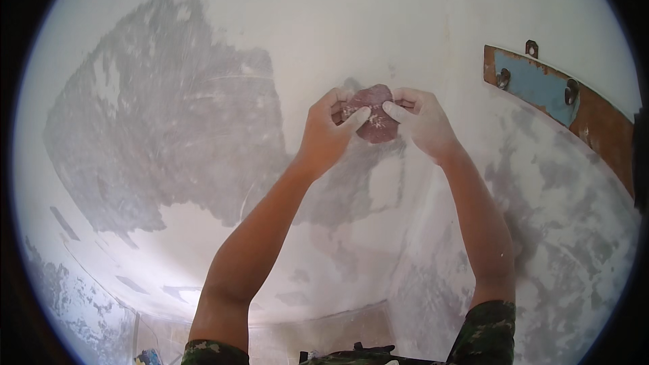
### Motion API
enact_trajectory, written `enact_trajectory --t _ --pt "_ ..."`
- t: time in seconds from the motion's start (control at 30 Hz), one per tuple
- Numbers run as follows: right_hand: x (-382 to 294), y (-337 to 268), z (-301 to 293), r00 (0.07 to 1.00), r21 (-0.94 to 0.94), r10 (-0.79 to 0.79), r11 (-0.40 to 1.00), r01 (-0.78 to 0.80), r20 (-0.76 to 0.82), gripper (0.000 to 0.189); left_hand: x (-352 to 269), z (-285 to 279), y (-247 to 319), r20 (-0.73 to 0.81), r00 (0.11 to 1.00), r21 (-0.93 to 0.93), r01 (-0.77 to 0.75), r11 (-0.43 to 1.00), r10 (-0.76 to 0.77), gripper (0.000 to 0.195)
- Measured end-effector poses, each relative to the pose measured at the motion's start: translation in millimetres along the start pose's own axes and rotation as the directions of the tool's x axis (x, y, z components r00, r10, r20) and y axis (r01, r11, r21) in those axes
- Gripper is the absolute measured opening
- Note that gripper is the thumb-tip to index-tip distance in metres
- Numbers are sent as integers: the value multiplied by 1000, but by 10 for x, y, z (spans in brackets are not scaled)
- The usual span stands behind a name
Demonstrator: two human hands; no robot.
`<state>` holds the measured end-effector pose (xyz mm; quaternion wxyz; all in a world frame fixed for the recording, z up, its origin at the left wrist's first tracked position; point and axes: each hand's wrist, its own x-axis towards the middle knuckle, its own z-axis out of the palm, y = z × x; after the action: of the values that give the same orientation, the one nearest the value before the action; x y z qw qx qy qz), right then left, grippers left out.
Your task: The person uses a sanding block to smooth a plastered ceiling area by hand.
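A worn, reddish-brown piece of sandpaper, streaked with white dust, is held up in front of the wall. My left hand grips its left side, thumb on the near face and fingers behind. On the opposite side my right hand pinches the edge between thumb and fingers. White dust coats both hands, the right more heavily. Behind them is a white wall with a large grey patch that shows scratches and ragged edges.
At the right, a wooden hook board with peeling blue paint and metal hooks is fixed to the mottled side wall. Floor tiles show at the bottom. A small multicoloured object lies at the lower left.
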<state>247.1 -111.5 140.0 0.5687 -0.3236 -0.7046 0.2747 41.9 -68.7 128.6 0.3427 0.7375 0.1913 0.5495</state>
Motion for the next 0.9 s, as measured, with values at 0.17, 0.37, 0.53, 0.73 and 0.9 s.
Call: enact_trajectory --t 0.17,0.37,0.53,0.73,0.9 --pt "-79 -38 84 986 -45 161 986 -159 47 31 -45 0 -116 -76 997 -170 11 985 -24 23" --pt "-49 59 79 996 -117 57 991 -66 -74 28 -100 -180 -93 72 995 148 61 987 -72 27" --pt "-51 41 37 998 -163 42 985 -50 -52 15 -107 -154 59 228 962 332 69 941 -151 31" --pt "-4 172 62 993 -10 -88 996 87 -81 20 -120 133 -55 16 999 186 35 982 -38 27" --pt "40 529 -107 810 -800 -562 558 221 -169 42 118 103 -142 151 633 811 -518 271 760 38"
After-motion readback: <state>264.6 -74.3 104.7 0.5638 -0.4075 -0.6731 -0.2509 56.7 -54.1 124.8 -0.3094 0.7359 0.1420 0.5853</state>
